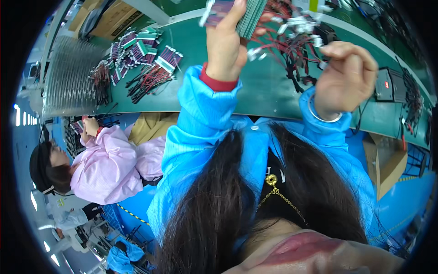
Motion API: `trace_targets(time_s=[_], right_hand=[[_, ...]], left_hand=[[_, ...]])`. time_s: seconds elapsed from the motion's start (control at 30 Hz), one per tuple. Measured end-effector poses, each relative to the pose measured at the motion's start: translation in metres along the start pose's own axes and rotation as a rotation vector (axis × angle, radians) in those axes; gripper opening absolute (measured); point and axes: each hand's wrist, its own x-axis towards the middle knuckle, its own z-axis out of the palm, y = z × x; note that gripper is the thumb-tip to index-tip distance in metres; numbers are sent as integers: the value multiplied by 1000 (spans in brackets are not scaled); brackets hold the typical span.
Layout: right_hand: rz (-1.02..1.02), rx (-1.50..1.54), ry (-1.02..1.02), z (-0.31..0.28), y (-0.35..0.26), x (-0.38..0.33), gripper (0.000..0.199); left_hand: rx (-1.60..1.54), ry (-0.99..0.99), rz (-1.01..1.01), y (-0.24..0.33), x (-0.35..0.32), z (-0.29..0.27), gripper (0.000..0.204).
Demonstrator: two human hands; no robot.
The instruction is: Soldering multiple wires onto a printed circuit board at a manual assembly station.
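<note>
At the top middle, my left hand [226, 48] is closed round a stack of thin green circuit boards [252, 19], held upright above the bench. A purplish board with white ends [215, 13] sticks out on the left side of the same hand. My right hand [347, 73] is raised to the right, blurred, its fingers curled in. Its fingertips are beside a tangle of red and black wires with white connectors [299, 45]. Whatever those fingers may pinch is too blurred to make out.
Boards with wires [141, 52] lie piled on the green bench [191, 102] at left, beside stacked clear plastic trays [70, 75]. A black box with a red display [390, 85] stands at right, above an open carton [385, 160]. A co-worker in pink [107, 171] works at left.
</note>
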Motion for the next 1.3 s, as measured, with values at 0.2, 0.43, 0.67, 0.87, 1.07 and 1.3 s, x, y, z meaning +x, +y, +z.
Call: trace_targets(time_s=[0.2, 0.43, 0.67, 0.87, 1.07, 1.3], right_hand=[[14, -467, -613, 0, -3, -89, 23], [303, -517, -877, -2, 31, -175, 58], [130, -592, -877, -2, 41, -172, 62], [107, -760, -1035, -6, 78, -106, 71], [-24, -690, -1111, -15, 65, -70, 59], [183, -463, -880, 10, 48, 10, 40]], left_hand=[[-305, 597, -110, -118, -45, -84, 21], [-311, 570, -212, -123, -103, -128, 28], [-304, 519, -138, -110, -116, -115, 27], [-118, 461, -31, -91, -112, -107, 27], [-29, 382, 46, -63, -94, -98, 22], [373, -106, -27, 34, -44, -78, 13]])
